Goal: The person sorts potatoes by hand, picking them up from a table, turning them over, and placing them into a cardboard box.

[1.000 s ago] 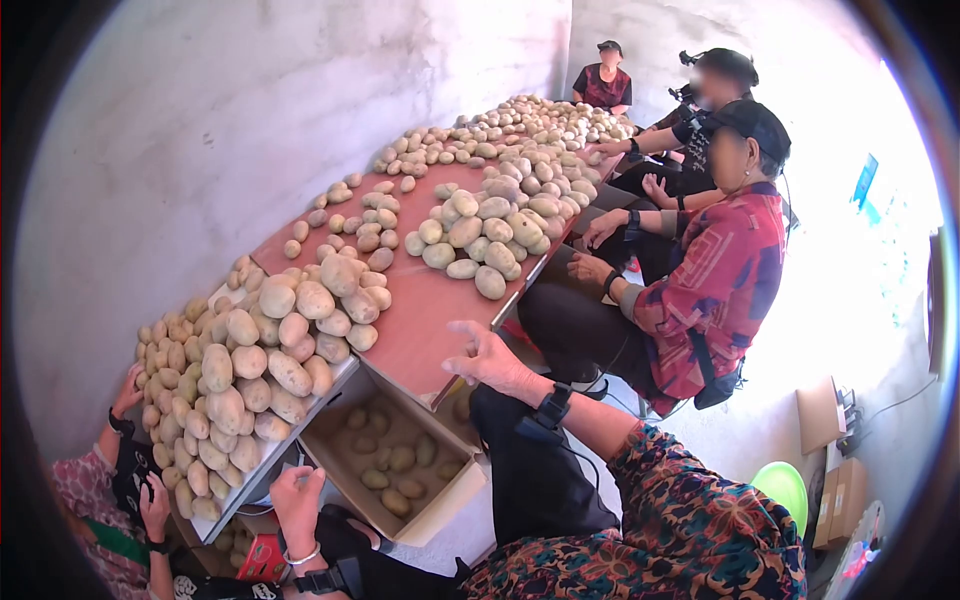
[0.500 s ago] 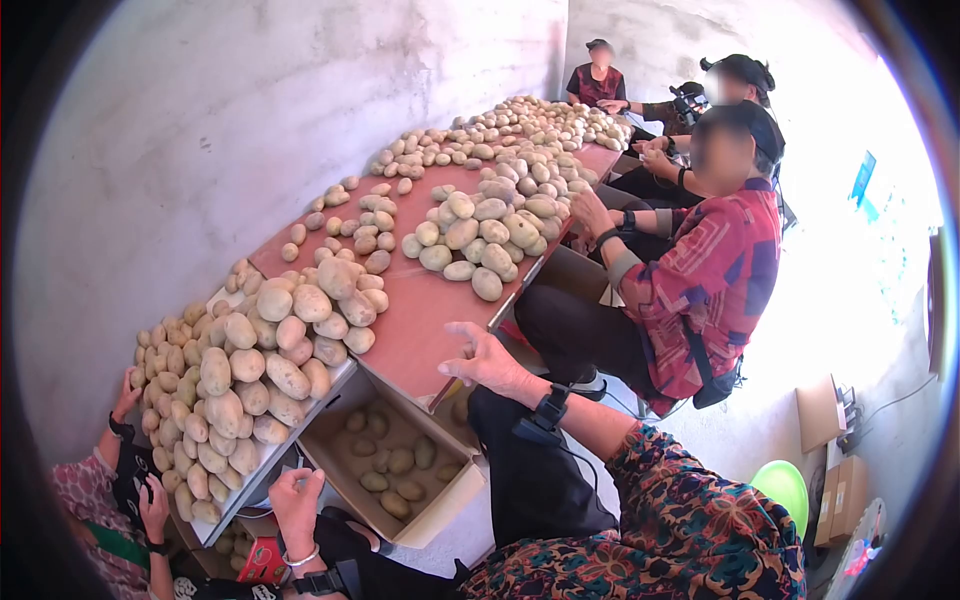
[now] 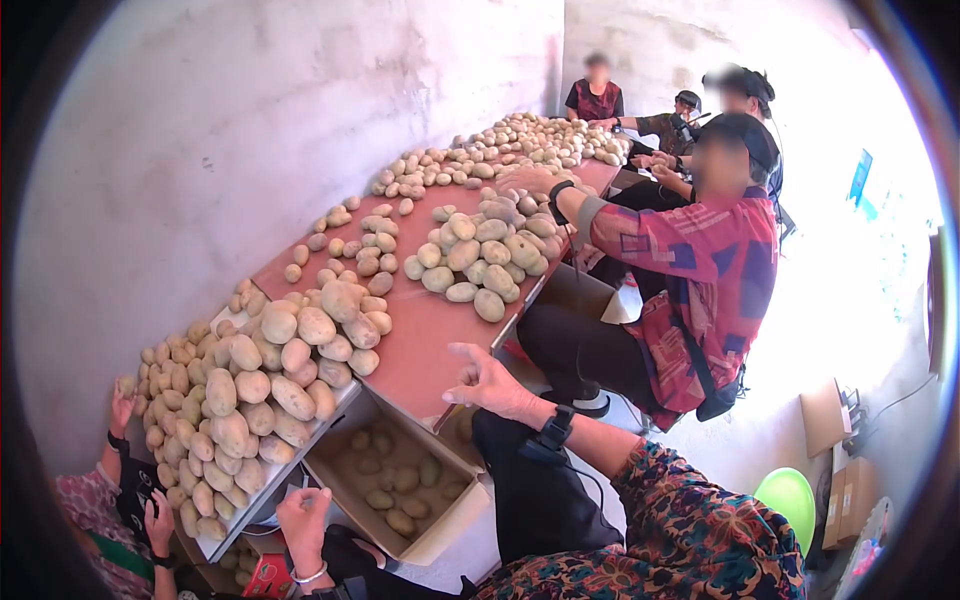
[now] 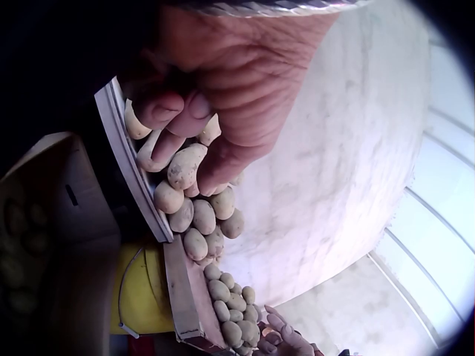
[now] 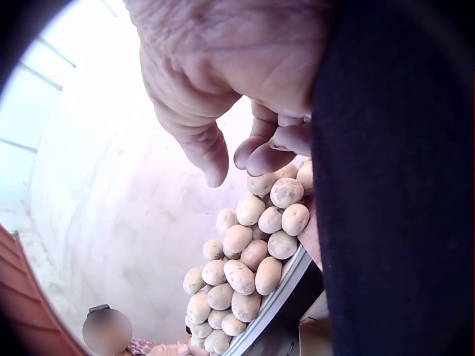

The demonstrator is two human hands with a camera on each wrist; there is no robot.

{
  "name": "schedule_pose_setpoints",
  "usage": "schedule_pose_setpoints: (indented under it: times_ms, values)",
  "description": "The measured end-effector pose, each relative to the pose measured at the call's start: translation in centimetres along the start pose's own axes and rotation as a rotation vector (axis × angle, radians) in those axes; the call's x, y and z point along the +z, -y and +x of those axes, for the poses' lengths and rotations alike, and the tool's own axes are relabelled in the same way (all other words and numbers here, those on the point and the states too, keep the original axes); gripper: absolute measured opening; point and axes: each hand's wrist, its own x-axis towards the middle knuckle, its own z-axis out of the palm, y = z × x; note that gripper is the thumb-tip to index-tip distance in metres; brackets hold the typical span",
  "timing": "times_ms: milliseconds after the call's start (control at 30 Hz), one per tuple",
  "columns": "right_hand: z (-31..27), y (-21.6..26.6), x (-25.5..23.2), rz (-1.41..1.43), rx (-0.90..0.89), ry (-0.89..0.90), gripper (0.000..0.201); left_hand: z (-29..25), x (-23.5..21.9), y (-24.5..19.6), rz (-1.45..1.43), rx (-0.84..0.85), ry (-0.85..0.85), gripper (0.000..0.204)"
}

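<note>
In the head view, my left hand (image 3: 303, 525) hovers in front of the near table edge, its fingers loosely bent and holding nothing. Close by is a high heap of potatoes (image 3: 250, 390) on a pale-edged tabletop. My right hand (image 3: 492, 388) is raised beside the red-brown table (image 3: 420, 320), thumb and forefinger apart, with nothing between them. Below and between both hands sits an open cardboard box (image 3: 455, 520) with several potatoes (image 3: 400, 485) inside. Each wrist view shows relaxed fingers (image 5: 208, 156) overlapping or near the heap, gripping no potato.
A smaller potato pile (image 3: 485, 250) lies further along, with more spread to the far end. A person in a red patterned shirt (image 3: 725, 260) sits at the right side; others sit beyond. Another person's hands (image 3: 158, 522) are at lower left. A green basin (image 3: 785, 505) stands lower right.
The person in the red patterned shirt has raised an arm and reached over the smaller pile, which has shrunk at its far side. My hands have kept nearly the same pose.
</note>
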Motion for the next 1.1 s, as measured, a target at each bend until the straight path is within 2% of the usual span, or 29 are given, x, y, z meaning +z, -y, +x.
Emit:
schedule_pose_setpoints:
  times_ms: [167, 267, 333, 367, 467, 500, 533, 600, 633, 667, 700, 733, 800, 833, 867, 900, 933, 967, 1033, 1100]
  values:
    - [-0.1, 0.3, 0.2, 0.013, 0.004, 0.003, 0.089, 0.1, 0.1, 0.3, -0.026, -0.034, 0.003, 0.023]
    - [-0.2, 0.5, 0.2, 0.008, -0.004, 0.003, 0.09, -0.1, 0.1, -0.2, -0.049, -0.001, -0.011, 0.023]
    - [-0.2, 0.5, 0.2, -0.003, -0.005, -0.003, 0.09, 0.0, 0.0, 0.2, -0.073, -0.115, 0.016, 0.023]
    - [-0.1, 0.3, 0.1, -0.001, -0.005, -0.007, 0.089, 0.1, -0.2, 0.2, -0.072, -0.115, 0.018, 0.023]
    - [0.0, -0.1, -0.2, -0.05, -0.017, -0.015, 0.088, 0.1, -0.2, 0.3, -0.02, -0.092, 0.031, 0.023]
    - [-0.1, -0.2, -0.1, -0.098, -0.026, -0.011, 0.087, 0.2, 0.1, 0.4, -0.055, -0.007, 0.027, 0.024]
    - [-0.2, -0.2, 0.1, -0.006, -0.023, -0.026, 0.085, -0.1, 0.0, 0.4, -0.082, 0.064, 0.018, 0.025]
    - [-0.6, 0.7, 0.4, -0.156, -0.039, -0.122, 0.083, -0.7, -0.7, -2.1, 0.085, 0.001, 0.076, 0.028]
    - [-0.6, 0.8, 0.5, -0.131, -0.038, -0.069, 0.082, -1.0, -0.9, -2.8, 0.117, -0.037, 0.106, 0.031]
    - [-0.2, -0.1, 0.5, -0.063, -0.042, -0.074, 0.08, -0.9, -0.7, -2.3, 0.074, 0.0, 0.133, 0.032]
    - [-0.1, 0.1, 1.0, -0.044, -0.028, -0.092, 0.079, -1.1, -0.8, -3.5, 0.064, -0.046, 0.173, 0.033]
    - [0.0, 0.6, 1.4, -0.021, 0.002, -0.075, 0.077, -0.9, -0.6, -3.9, 0.033, -0.011, 0.222, 0.033]
    - [1.8, 0.5, 2.0, -0.189, 0.083, -0.004, 0.066, 0.5, -0.3, -5.6, 0.096, 0.143, 0.214, 0.029]
    - [2.9, 0.7, 2.9, -0.191, 0.084, 0.016, 0.066, 1.4, 0.0, -6.6, 0.034, 0.117, 0.113, 0.028]
    - [4.1, 1.9, 4.6, -0.309, -0.014, 0.067, 0.06, 2.7, 0.6, -7.1, -0.119, 0.069, -0.032, 0.022]
    - [5.3, 3.3, 6.4, -0.424, -0.113, 0.116, 0.054, 3.9, 0.1, -8.6, -0.1, 0.099, -0.186, 0.019]
    - [6.6, 4.7, 8.5, -0.425, -0.113, 0.135, 0.054, 5.0, -0.6, -9.7, -0.079, 0.128, -0.341, 0.018]
    - [7.9, 6.4, 10.9, -0.458, -0.216, 0.176, 0.049, 6.3, -0.7, -9.4, -0.078, 0.111, -0.356, 0.018]
    - [10.1, 9.0, 15.9, -0.562, -0.39, 0.249, 0.043, 7.9, -1.0, -8.1, -0.3, 0.241, -0.738, 0.021]
    - [12.4, 10.5, 20.8, -0.726, -0.571, 0.293, 0.043, 8.2, -1.1, -5.2, -0.411, 0.132, -0.786, 0.023]
